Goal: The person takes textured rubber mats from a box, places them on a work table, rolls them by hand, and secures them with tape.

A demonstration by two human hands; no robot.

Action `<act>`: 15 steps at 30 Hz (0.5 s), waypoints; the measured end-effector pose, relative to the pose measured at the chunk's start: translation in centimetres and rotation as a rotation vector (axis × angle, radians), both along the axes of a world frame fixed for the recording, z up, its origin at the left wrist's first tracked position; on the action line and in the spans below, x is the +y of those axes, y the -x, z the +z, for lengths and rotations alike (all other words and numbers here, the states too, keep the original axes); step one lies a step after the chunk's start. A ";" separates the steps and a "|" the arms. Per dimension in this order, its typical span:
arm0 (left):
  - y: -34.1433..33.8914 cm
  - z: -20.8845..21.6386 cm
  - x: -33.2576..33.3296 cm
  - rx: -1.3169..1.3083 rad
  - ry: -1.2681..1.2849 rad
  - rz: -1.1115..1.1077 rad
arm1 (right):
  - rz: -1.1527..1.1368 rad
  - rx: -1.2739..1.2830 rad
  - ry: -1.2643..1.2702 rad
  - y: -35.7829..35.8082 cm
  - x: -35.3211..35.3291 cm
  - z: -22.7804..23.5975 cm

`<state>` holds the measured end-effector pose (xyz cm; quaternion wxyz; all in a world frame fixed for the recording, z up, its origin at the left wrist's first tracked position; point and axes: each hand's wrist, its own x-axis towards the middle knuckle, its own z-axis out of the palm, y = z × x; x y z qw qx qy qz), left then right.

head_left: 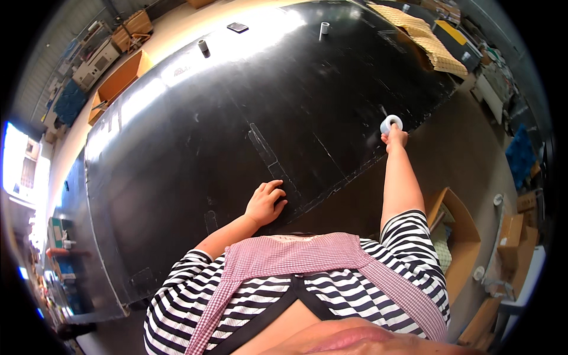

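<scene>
A wide black tabletop (195, 130) spreads in front of me. My right hand (395, 139) reaches out near its right edge, gripping a roll of whitish tape (387, 122) by its near side. Part of the roll's core is hidden by my fingers. My left hand (266, 203) rests on the near part of the tabletop with its fingers spread and slightly bent, holding nothing. Just beyond that hand, a clear strip of tape (262, 148) is stuck on the black surface.
At the far side stand a dark roll (203, 45) and a small white roll (325, 28), with a phone-like dark object (238, 27) between them. Yellow padded sheeting (423, 35) lies along the far right edge. An open cardboard box (464, 236) stands to my right.
</scene>
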<state>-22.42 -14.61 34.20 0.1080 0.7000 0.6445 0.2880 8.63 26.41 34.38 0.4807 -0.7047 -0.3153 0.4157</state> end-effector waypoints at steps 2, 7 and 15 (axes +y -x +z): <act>-0.3 0.3 0.1 0.039 0.008 0.026 | 0.010 0.033 0.026 0.2 2.0 -0.3; -1.0 0.4 0.5 0.091 0.030 0.061 | -0.015 -0.091 -0.088 -0.2 2.9 -3.7; -2.1 0.7 1.0 0.145 0.065 0.130 | 0.299 -0.544 -0.273 -2.2 2.3 -5.8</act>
